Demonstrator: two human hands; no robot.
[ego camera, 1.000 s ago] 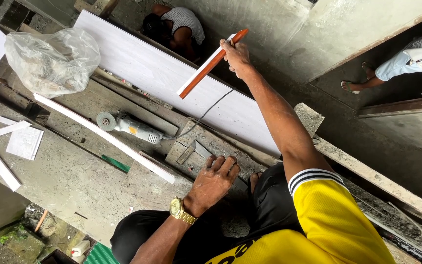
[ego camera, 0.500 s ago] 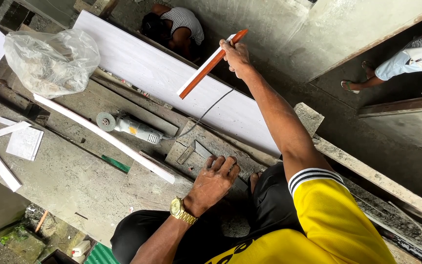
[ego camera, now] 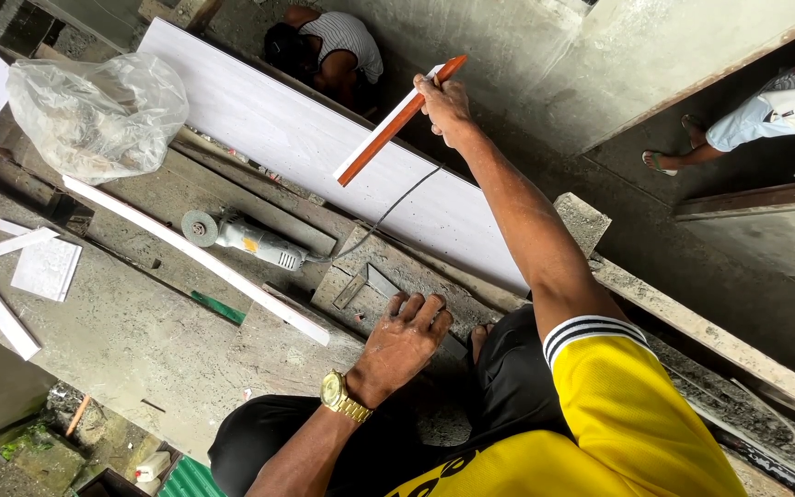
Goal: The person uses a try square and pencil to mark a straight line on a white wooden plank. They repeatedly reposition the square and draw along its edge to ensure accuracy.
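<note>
My right hand (ego camera: 443, 99) is raised and shut on a flat strip (ego camera: 397, 122) with a reddish-orange edge and a white face, held slanted over a long white panel (ego camera: 296, 138). My left hand (ego camera: 407, 339), with a gold watch on its wrist, rests palm down with spread fingers on a rough concrete slab (ego camera: 388, 276). It holds nothing. An angle grinder (ego camera: 250, 241) lies to the left of that hand, its black cord running toward the panel.
A thin white trim strip (ego camera: 195, 262) lies slanted across the concrete. A clear plastic bag (ego camera: 94, 110) sits at upper left, white offcuts (ego camera: 43, 267) at far left. One person crouches beyond the panel (ego camera: 333, 46); another person's sandalled feet (ego camera: 683, 143) are at right.
</note>
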